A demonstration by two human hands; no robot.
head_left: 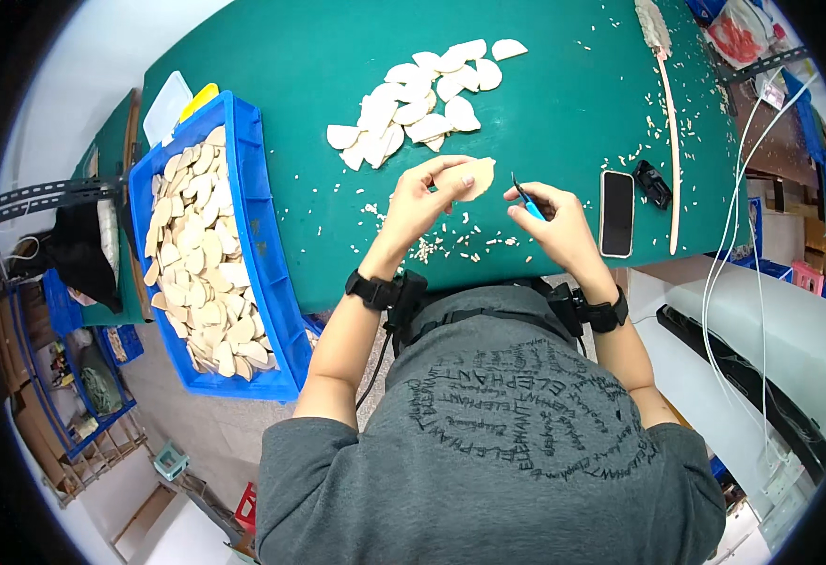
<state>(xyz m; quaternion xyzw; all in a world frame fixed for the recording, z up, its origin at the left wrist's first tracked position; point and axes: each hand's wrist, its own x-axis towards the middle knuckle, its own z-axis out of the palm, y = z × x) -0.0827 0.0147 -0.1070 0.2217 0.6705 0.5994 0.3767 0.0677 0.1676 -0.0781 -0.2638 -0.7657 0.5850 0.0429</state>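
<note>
My left hand point(417, 200) pinches a flat, cream-coloured, half-round piece point(478, 181) between thumb and fingers, just above the green table. To its right, my right hand point(566, 231) is closed round a small hand tool point(534, 208) with a blue handle and a thin dark tip. That tip points up toward the piece, with a gap between them; I cannot make out whether it is a blade or jaws. Beyond my hands lies a loose pile of similar cream pieces point(380, 115). Small pale scraps point(443, 247) are scattered on the table below my hands.
At my left, a blue plastic crate point(264, 221) holds many cream pieces point(196, 254). A phone point(617, 215), a small black object point(653, 185) and a long-handled brush point(674, 160) lie on the green table point(564, 113) at the right. White cables point(735, 202) hang past its right edge.
</note>
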